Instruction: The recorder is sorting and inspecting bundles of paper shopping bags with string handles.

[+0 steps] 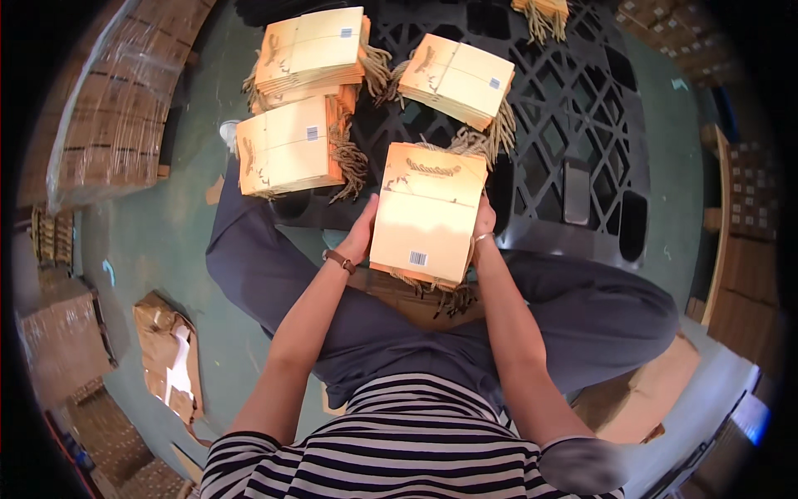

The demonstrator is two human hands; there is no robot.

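Note:
A stack of flat paper bags (424, 212), cream and orange with a barcode label and twisted rope handles, is held between my two hands above my lap. My left hand (362, 233) is closed against the stack's left side, and my right hand (484, 220) grips its right side; most of the fingers are hidden behind it. Beyond lie more tied stacks of the same kind: one bundle (287, 150) at the left, another bundle (312, 50) behind it, and a third bundle (461, 75) to the right. Their brown rope handles (349, 158) hang over the edges.
The bundles rest on a black plastic pallet (573, 108) with a lattice top, where a dark phone (575, 193) also lies. Wrapped cartons (116, 100) stand at the left. Torn brown paper (166, 353) lies on the green floor (224, 333). More cartons (752, 200) line the right.

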